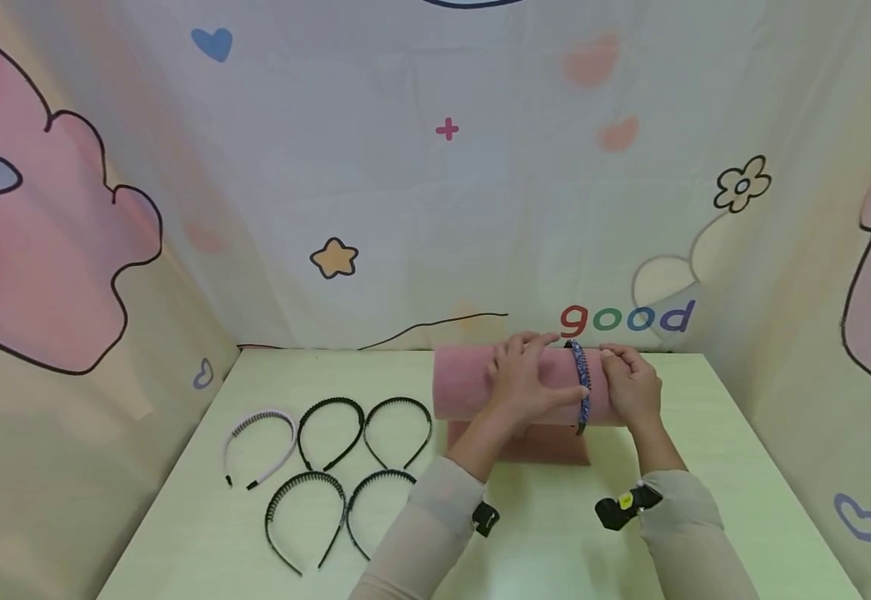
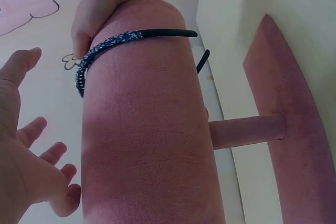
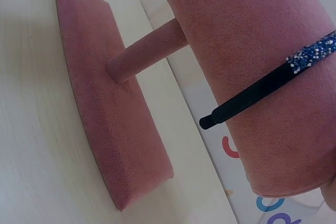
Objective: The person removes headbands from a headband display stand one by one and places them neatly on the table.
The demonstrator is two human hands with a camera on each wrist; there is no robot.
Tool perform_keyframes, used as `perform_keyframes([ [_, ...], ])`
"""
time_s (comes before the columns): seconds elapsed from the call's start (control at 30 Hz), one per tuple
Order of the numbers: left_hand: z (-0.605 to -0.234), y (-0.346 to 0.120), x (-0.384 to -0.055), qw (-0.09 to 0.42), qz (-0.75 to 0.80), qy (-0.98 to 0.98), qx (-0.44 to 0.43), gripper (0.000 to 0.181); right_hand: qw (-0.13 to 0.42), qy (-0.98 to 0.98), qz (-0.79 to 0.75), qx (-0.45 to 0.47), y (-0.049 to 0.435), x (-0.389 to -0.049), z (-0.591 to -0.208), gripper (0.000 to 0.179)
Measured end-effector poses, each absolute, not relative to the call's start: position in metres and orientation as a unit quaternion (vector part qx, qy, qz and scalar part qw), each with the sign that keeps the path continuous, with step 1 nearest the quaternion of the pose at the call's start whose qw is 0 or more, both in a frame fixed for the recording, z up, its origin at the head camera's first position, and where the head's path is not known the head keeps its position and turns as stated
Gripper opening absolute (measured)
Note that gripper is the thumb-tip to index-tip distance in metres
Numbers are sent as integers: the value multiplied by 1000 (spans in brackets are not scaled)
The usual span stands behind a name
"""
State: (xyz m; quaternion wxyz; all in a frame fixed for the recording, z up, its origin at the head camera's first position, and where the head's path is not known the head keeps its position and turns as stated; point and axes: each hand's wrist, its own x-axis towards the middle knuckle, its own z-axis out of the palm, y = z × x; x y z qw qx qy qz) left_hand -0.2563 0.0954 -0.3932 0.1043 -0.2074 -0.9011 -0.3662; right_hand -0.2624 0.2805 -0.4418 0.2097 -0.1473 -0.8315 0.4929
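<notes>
A pink velvety headband stand, a thick horizontal roll [image 1: 459,385] on a post and base [image 1: 548,448], stands at the table's right rear. A headband with blue glittery covering [image 1: 583,385] sits around the roll near its right end; its black tips [image 3: 252,96] hang past the roll's underside. My left hand [image 1: 519,385] is over the roll, fingers spread, thumb near the headband. In the left wrist view the left hand's fingers [image 2: 34,129] appear apart from the roll. My right hand [image 1: 636,390] grips the roll's right end, fingers curled.
Several other headbands lie on the table to the left, among them a white one [image 1: 290,447] and a black one [image 1: 362,425]. My left forearm partly covers one at the front. A patterned curtain [image 1: 405,192] encloses the table's back and sides.
</notes>
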Motion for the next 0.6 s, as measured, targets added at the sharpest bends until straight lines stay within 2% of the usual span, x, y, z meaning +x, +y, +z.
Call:
perform_keyframes([
  [0.6,-396,111,-279,71,-299,-910,-276,79,202,-834,493,-144,283,-263,-440,41],
])
